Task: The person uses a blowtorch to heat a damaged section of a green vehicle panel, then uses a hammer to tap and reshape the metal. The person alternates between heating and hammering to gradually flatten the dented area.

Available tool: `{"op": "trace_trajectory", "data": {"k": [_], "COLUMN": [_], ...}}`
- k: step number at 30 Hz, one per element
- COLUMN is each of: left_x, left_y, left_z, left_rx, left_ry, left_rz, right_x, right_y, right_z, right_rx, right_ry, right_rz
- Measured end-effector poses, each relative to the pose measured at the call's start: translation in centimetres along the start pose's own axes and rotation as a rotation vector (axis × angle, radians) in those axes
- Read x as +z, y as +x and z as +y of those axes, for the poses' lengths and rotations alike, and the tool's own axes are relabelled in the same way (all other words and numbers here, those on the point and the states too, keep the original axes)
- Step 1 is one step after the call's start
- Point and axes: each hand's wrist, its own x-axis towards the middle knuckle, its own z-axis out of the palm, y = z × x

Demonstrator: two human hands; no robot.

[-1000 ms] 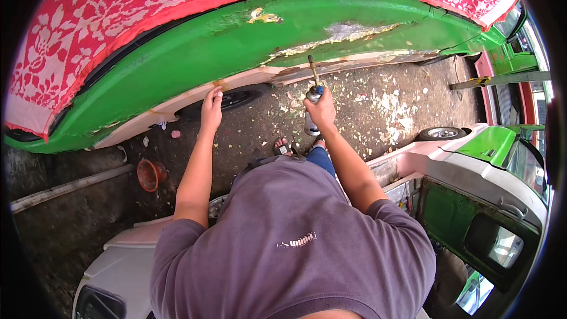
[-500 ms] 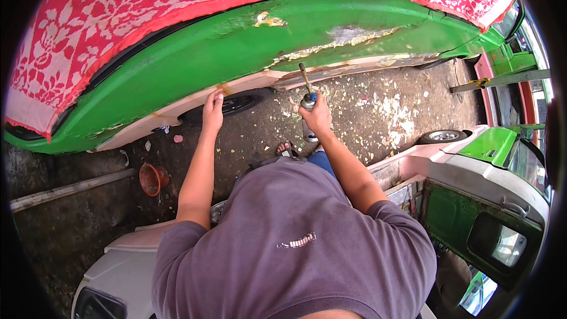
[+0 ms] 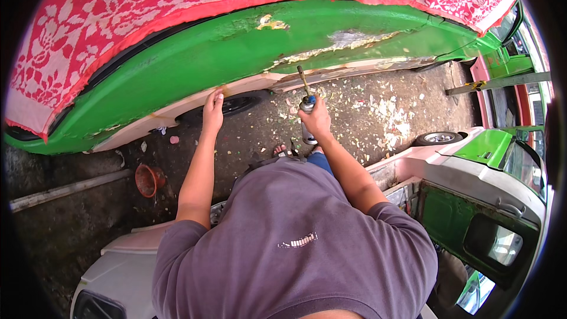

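Note:
In my right hand [image 3: 317, 117] is a handheld gas torch [image 3: 307, 105], with a long brass-coloured nozzle, a blue knob and a silver canister. Its nozzle points up toward the lower edge of a green vehicle panel [image 3: 195, 62]. No flame can be made out. My left hand [image 3: 213, 109] is closed near the panel's pale lower strip [image 3: 171, 109], fingers pressed together and thumb alongside. Whatever it may hold is hidden. To the right of the torch tip, a long patch of peeled paint [image 3: 348, 44] bares pale and grey layers on the panel.
A red and white floral cloth [image 3: 195, 0] covers the vehicle's upper part. Paint flakes [image 3: 393, 119] litter the dark ground. At the left lie an orange bucket [image 3: 149, 181] and a long pipe [image 3: 71, 189]. Behind me stands another vehicle [image 3: 460, 165], with a wheel [image 3: 439, 137] at right.
The torch and my right hand have barely shifted, and my left hand keeps its place. The view has moved very slightly.

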Motion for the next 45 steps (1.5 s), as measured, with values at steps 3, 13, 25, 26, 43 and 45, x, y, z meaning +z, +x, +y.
{"op": "trace_trajectory", "data": {"k": [3, 13, 25, 26, 43, 45], "left_x": [0.4, 0.5, -0.4, -0.4, -0.8, -0.7], "left_y": [0.3, 0.3, 0.1, 0.1, 0.3, 0.3], "left_z": [-0.1, -0.5, -0.6, -0.6, -1.7, -1.4], "left_rx": [-0.006, -0.005, 0.004, 0.006, 0.022, 0.017], "left_ry": [-0.013, -0.038, -0.021, -0.018, -0.078, -0.074], "left_rz": [0.004, 0.017, 0.029, 0.028, 0.028, 0.029], "right_x": [0.1, -0.3, -0.5, -0.5, -0.7, -0.8], "right_y": [-0.5, -0.4, -0.4, -0.4, -0.4, -0.4], "right_z": [-0.3, -0.9, -1.1, -1.4, -2.9, -3.3], "right_rx": [-0.041, -0.058, -0.035, -0.054, -0.083, -0.052], "right_ry": [-0.013, -0.033, -0.062, -0.063, -0.057, -0.045], "right_rz": [-0.015, -0.052, -0.070, -0.060, -0.056, -0.036]}}
